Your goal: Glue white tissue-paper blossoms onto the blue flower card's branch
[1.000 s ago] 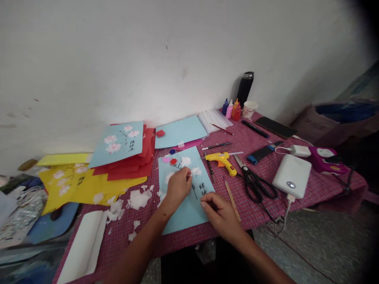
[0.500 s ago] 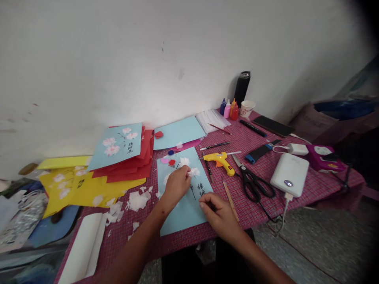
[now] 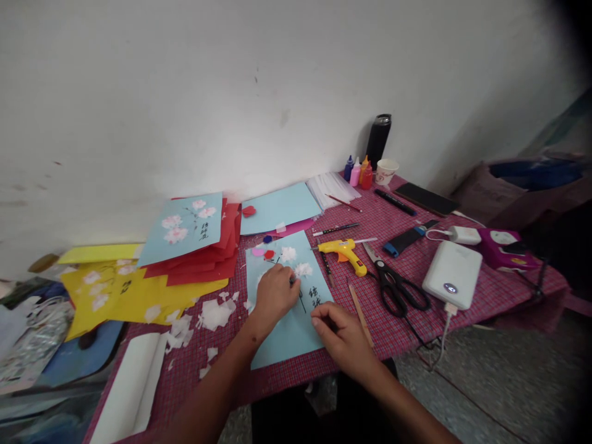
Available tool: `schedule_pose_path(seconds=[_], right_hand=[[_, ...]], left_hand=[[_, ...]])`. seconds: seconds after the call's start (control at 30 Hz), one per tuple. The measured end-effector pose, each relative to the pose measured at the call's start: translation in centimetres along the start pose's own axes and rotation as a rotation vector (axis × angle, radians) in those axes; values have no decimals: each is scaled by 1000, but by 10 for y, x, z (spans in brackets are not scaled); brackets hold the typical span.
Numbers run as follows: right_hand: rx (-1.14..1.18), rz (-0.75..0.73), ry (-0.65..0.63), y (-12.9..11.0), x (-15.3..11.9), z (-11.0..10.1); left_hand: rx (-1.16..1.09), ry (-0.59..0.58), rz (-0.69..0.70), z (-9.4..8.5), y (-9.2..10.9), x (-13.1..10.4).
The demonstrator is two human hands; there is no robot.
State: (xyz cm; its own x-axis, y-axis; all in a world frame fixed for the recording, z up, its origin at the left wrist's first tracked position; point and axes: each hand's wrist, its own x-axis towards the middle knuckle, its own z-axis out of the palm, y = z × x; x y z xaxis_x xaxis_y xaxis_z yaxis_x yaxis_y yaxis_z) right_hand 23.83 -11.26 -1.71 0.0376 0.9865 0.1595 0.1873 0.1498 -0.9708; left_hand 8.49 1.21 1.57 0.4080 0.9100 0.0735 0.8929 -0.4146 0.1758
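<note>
White ruffled paper blossoms (image 3: 303, 269) lie just past my curled left hand (image 3: 276, 291), my right hand (image 3: 341, 330) farther, toward the far edge of the light-blue rectangular card (image 3: 287, 342), both grips unclear.

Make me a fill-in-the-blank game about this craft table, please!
1. The left hand is over a card whose colour is light ____.
2. The colour of the glue gun's body is ____.
3. Beside the paper cup, the number of small bottles is ____.
4. The scissors have handles coloured ____.

Missing words: blue; yellow; four; black.
</note>
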Motion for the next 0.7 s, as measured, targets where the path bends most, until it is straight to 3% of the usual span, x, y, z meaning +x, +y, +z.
schedule_pose_path(seconds=[0.7], right_hand=[[-38,1,-20,-2,1,0]], left_hand=[[-64,-53,77,-2,-8,5]])
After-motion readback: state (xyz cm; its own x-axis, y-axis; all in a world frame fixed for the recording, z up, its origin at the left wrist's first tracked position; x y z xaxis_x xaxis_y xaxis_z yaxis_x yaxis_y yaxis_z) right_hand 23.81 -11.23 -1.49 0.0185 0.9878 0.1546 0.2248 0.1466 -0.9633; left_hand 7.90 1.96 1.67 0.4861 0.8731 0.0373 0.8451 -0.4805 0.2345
